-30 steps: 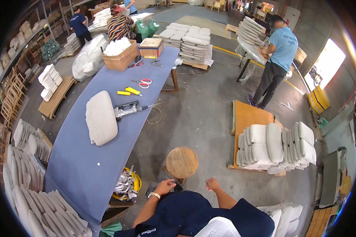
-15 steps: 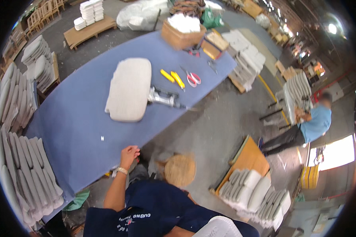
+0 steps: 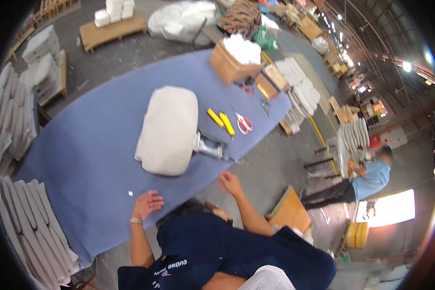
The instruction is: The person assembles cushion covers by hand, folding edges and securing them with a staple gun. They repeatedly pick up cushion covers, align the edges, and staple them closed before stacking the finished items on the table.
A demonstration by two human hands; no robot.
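A beige upholstered seat cushion [image 3: 170, 130] lies on the blue-covered table [image 3: 96, 145]. Beside its right edge, a metal staple gun [image 3: 209, 146] rests partly against it, its hose end near the table's edge. My left hand [image 3: 147, 204] is over the table's near edge, fingers spread and holding nothing, close to a small white scrap [image 3: 130, 193]. Farther right, my right hand [image 3: 229, 182] hovers by the edge below the staple gun, its fingers loosely bent with nothing visible in them. Two yellow cutter knives [image 3: 221, 121] and red-handled scissors [image 3: 243, 124] lie beyond the staple gun.
Piles of grey cushions [image 3: 36, 224] flank the table on the left. At its far end stand a cardboard box [image 3: 229, 63] of white stuffing and a smaller box [image 3: 270, 79]. A wooden stool is partly hidden at my body. A person in blue [image 3: 372, 176] stands to the right by stacked cushions.
My right hand has come into view and up to the table's edge. The left hand has spread its fingers over the table. The view has shifted; the cushion and tools appear lower and farther right.
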